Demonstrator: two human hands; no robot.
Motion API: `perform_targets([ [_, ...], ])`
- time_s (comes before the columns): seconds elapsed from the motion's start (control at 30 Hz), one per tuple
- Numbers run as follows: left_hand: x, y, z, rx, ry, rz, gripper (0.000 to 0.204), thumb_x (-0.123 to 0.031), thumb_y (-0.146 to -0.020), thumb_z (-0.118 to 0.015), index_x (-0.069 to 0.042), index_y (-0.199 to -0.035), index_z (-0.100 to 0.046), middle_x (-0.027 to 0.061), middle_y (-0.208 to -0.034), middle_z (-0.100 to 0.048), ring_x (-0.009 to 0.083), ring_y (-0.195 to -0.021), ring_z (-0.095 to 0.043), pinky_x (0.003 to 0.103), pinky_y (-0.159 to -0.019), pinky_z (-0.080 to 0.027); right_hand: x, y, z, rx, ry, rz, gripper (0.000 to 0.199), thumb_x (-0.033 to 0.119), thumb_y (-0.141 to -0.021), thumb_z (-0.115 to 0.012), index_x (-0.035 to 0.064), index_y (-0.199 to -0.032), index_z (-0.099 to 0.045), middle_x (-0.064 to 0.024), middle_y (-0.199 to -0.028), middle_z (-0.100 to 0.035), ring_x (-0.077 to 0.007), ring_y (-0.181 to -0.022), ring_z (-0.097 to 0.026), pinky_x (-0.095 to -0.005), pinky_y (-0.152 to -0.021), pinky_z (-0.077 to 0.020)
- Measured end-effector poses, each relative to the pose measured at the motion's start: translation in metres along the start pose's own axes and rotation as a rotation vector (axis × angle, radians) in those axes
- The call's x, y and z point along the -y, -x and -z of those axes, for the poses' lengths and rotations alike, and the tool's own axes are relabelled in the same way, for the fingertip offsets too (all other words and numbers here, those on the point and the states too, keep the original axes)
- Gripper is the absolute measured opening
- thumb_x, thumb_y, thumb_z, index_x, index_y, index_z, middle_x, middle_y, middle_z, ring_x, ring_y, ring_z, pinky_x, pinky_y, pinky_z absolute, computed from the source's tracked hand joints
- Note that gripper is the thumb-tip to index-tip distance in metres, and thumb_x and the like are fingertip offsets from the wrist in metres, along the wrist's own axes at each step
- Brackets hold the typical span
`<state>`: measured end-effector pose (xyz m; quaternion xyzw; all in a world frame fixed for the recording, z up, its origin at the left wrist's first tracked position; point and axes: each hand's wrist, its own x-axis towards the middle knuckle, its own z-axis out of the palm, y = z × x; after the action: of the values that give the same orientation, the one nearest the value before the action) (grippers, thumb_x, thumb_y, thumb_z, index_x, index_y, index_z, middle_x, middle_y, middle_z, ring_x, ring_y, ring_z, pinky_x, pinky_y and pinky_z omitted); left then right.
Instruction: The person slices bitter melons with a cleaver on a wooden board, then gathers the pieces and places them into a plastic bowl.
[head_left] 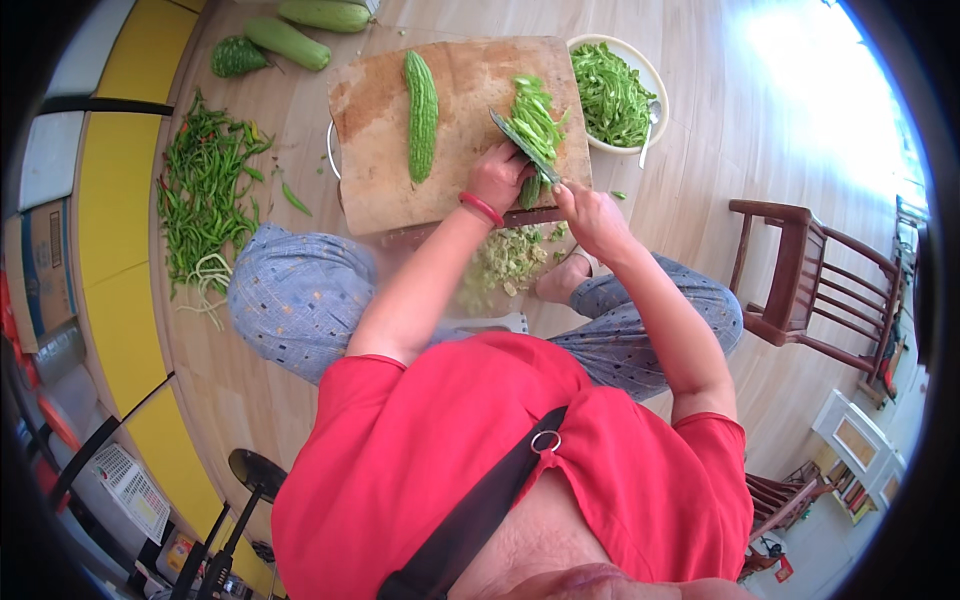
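Note:
My right hand point(595, 218) is closed round the handle of a kitchen knife point(522, 138), whose blade slants up and left over the wooden cutting board point(380, 130). Beside the blade, my left hand point(497, 175) has its fingers curled down on a piece of bitter melon point(530, 192), partly hidden by the knife. Cut green slices point(535, 112) lie in a heap just beyond the blade. A whole bitter melon point(421, 118) rests lengthwise on the board's left half. A red bracelet point(482, 209) circles my left wrist.
A round bowl point(657, 95) of green slices and a spoon stands right of the board. Green chillies point(205, 185) are spread on the floor at left, with pale green gourds point(288, 42) farther back. Scraps point(512, 258) lie between my legs. A wooden chair point(790, 270) stands at right.

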<state>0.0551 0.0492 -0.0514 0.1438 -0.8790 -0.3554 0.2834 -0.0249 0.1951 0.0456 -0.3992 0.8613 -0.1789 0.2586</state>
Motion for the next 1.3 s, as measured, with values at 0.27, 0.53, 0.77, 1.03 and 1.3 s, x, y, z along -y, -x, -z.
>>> perform_targets([
  [0.27, 0.0, 0.001, -0.004, 0.016, -0.072, -0.023, 0.019, -0.014, -0.068, -0.068, -0.011, -0.086, -0.067, 0.006, -0.089, -0.061, 0.025, -0.078, -0.06, 0.035, -0.066, -0.05, -0.006, -0.017, -0.013, 0.008, 0.055, -0.007, 0.038, 0.035, -0.092, -0.038, 0.0017, -0.086, -0.055, -0.0253, -0.071, -0.059, -0.0436, -0.07, -0.057, -0.051, -0.064, -0.0438],
  [0.53, 0.002, 0.002, 0.0, -0.067, 0.035, -0.011, 0.017, -0.012, -0.069, -0.067, -0.008, -0.086, -0.066, 0.0085, -0.091, -0.061, 0.0274, -0.076, -0.06, 0.036, -0.066, -0.05, 0.001, 0.013, 0.007, 0.075, -0.006, -0.055, 0.037, 0.033, -0.093, -0.038, 0.002, -0.085, -0.056, -0.0241, -0.067, -0.058, -0.0438, -0.069, -0.056, -0.0506, -0.063, -0.0435],
  [0.77, 0.002, 0.005, -0.004, -0.041, -0.026, 0.021, 0.015, -0.012, -0.068, -0.068, -0.008, -0.082, -0.067, 0.0067, -0.092, -0.061, 0.025, -0.077, -0.061, 0.035, -0.067, -0.05, -0.007, -0.012, -0.012, -0.017, 0.014, 0.019, 0.041, 0.035, -0.093, -0.038, -0.0012, -0.08, -0.055, -0.0255, -0.066, -0.057, -0.0428, -0.069, -0.057, -0.0499, -0.065, -0.0441],
  [1.03, -0.001, 0.003, -0.008, -0.082, 0.06, 0.088, 0.013, -0.013, -0.069, -0.069, -0.007, -0.081, -0.067, 0.0067, -0.09, -0.061, 0.0238, -0.078, -0.061, 0.033, -0.069, -0.05, -0.011, -0.021, 0.007, 0.139, -0.527, -0.241, 0.057, 0.041, -0.092, -0.039, -0.004, -0.06, -0.055, -0.0111, -0.048, -0.049, -0.0192, -0.044, -0.05, -0.0336, -0.044, -0.041],
  [1.3, -0.007, -0.006, 0.001, 0.053, -0.138, -0.048, 0.019, -0.013, -0.07, -0.068, -0.005, -0.087, -0.067, 0.0096, -0.096, -0.059, 0.028, -0.093, -0.056, 0.036, -0.078, -0.048, -0.017, -0.029, 0.005, 0.127, -0.587, -0.255, 0.057, 0.042, -0.092, -0.039, -0.003, -0.059, -0.052, -0.0061, -0.046, -0.047, -0.0152, -0.038, -0.047, -0.0302, -0.039, -0.0383],
])
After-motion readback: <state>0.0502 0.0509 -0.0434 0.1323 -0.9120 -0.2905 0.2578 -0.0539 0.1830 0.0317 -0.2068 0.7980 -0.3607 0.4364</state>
